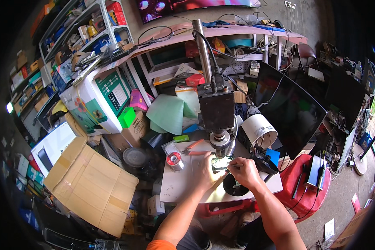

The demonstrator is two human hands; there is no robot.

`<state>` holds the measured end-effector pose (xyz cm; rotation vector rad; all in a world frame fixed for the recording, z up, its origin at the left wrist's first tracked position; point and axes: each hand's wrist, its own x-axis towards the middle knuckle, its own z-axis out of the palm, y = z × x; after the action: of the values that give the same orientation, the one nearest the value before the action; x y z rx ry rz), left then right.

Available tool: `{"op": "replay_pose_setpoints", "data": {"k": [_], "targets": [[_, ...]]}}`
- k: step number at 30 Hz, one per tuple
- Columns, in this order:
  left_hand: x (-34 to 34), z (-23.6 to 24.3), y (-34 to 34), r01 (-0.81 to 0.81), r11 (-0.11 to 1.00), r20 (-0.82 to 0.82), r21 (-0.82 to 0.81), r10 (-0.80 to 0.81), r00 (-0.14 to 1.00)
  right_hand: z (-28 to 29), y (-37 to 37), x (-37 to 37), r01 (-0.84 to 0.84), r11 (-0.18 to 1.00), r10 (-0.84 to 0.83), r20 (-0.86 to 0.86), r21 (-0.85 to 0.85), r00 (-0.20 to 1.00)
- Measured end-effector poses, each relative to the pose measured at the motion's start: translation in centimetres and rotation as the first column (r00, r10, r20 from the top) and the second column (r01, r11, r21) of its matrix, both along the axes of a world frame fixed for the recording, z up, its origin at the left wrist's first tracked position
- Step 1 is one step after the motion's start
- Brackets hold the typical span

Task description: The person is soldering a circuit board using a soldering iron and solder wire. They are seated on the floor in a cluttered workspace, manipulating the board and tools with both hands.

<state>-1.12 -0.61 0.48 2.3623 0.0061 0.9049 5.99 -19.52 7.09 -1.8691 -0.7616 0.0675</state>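
Note:
Under the lens of a black microscope on a metal pole, a small, brightly lit part is washed out by glare, so its kind is unclear. My left hand grips it from the left. My right hand pinches a thin, pen-like tool, its tip directed at the part. Just below the hands, a round black dish sits at the front of the white tabletop. Pliers with red handles and a spool of solder wire lie to the left.
A red stool at the right carries a soldering station with cords. A white cylinder and a large black screen stand behind it. Flattened cardboard and a large printed box crowd the left.

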Motion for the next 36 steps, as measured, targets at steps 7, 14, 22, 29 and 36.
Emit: {"op": "replay_pose_setpoints", "data": {"k": [7,14,22,29,36], "targets": [[-0.14,0.13,-0.01,-0.014,1.000,-0.037,-0.006,0.013,0.999,0.25,-0.06,-0.05,-0.003,1.000,0.003,-0.005,-0.013,1.000],[0.01,0.08,0.08,0.005,1.000,-0.018,-0.008,-0.005,1.000,0.25,-0.02,-0.09,-0.014,1.000,0.014,-0.019,0.001,1.000],[0.12,-0.27,0.17,-0.022,0.999,-0.008,0.029,0.022,1.000,0.21,-0.03,-0.09,-0.008,1.000,0.008,-0.013,-0.002,1.000],[0.06,-0.03,0.08,-0.033,0.999,-0.005,0.040,0.033,0.999,0.22,-0.06,-0.09,-0.007,1.000,0.007,-0.015,-0.007,1.000],[0.02,-0.02,0.08,-0.035,0.999,-0.034,0.014,0.035,0.999,0.77,-0.17,-0.32,-0.012,1.000,0.012,-0.026,-0.006,1.000]]}}
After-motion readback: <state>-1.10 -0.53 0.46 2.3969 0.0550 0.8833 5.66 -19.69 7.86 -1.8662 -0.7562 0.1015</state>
